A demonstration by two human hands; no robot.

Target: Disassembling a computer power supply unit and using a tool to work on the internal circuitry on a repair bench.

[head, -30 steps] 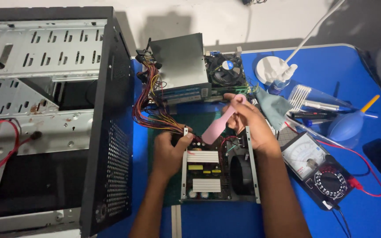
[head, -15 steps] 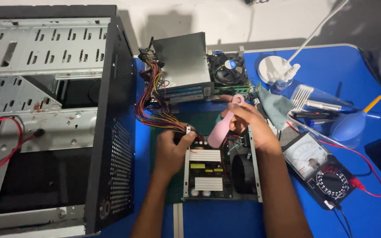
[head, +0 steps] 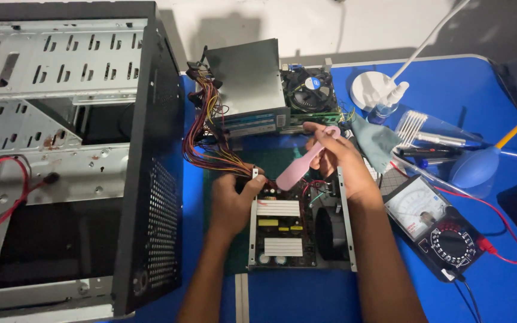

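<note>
Opened power supply unit (head: 297,230) sits on blue counter (head: 498,84), cover off, board exposed. Left hand (head: 231,203) grip clamps its casing edge; right hand (head: 342,161) grip pinches pink brush (head: 306,161) above board. Brushing looks underway; unit not yet reassembled.

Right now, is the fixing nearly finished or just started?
Partway, it seems. Done: the power supply lies open, its circuit board showing. In hand: the left hand steadies its edge while the right hand works a pink brush over it. Left: its cover is off and the computer case stands empty.
</note>
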